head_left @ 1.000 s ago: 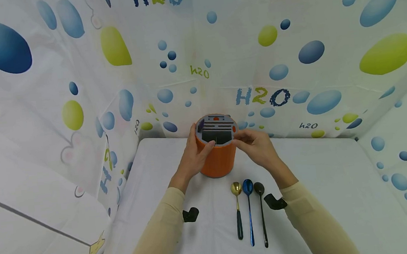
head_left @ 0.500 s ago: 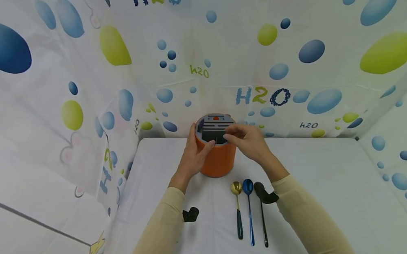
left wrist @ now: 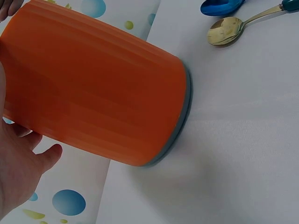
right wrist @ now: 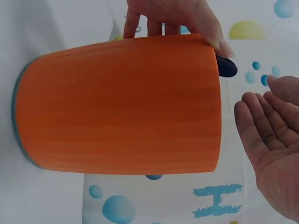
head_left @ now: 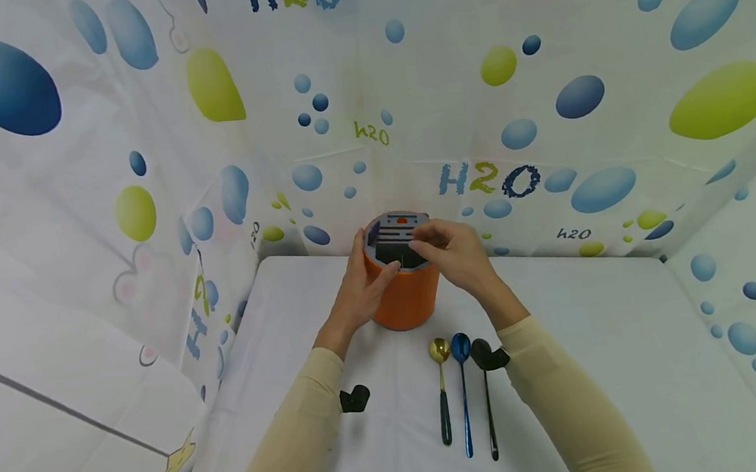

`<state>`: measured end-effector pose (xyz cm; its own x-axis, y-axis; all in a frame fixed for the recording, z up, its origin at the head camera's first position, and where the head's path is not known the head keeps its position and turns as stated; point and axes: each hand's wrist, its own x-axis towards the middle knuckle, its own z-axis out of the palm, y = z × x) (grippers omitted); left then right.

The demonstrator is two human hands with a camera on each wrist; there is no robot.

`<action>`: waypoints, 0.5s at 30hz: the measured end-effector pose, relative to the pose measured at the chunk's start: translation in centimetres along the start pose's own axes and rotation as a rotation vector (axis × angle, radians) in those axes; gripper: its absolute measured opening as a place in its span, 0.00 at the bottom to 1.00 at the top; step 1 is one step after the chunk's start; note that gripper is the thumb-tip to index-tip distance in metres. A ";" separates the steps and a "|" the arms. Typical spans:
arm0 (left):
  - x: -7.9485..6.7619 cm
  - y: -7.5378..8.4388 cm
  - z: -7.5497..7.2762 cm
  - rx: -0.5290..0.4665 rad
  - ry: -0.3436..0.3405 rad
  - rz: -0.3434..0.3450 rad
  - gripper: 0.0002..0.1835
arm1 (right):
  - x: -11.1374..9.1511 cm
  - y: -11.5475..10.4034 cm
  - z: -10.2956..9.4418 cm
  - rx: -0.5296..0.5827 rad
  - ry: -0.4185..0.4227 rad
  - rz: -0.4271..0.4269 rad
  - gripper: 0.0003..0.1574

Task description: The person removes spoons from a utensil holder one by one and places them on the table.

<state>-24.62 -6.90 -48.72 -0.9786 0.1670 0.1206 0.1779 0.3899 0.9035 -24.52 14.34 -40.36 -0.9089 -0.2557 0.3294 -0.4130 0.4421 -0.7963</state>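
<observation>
An orange round utensil holder [head_left: 403, 302] with a slotted grey top stands upright at the back of the table. My left hand [head_left: 356, 287] grips its left side near the rim, the thumb over the front edge. My right hand [head_left: 460, 257] hovers at the right part of the top. In the right wrist view the right hand [right wrist: 275, 140] has loosely bent fingers, thumb apart, and no object shows in it. A dark rounded end [right wrist: 227, 66] sticks out of the holder beside my left thumb. The holder's inside is hidden.
Three long spoons lie side by side in front of the holder: a gold one with a green handle [head_left: 444, 412], a blue one [head_left: 465, 402] and a black one [head_left: 491, 415]. Patterned white sheets [head_left: 434, 109] rise behind the white table [head_left: 599, 336] and at both sides.
My right hand has moved left from the holder's right rim to over its top, covering the red spot there. The left hand and the holder have stayed in place.
</observation>
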 end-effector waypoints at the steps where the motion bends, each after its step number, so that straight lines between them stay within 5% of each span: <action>1: 0.0 0.0 0.0 -0.001 -0.001 0.001 0.53 | 0.1 0.0 0.0 -0.001 0.002 0.003 0.16; 15: 0.0 -0.1 -0.2 -0.018 -0.009 0.010 0.52 | 1.3 -0.7 0.7 -0.004 -0.002 0.015 0.16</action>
<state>-24.62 -7.14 -48.73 -0.9756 0.1794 0.1264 0.1861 0.3716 0.9095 -25.34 13.12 -39.72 -0.9150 -0.2507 0.3161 -0.3992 0.4490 -0.7994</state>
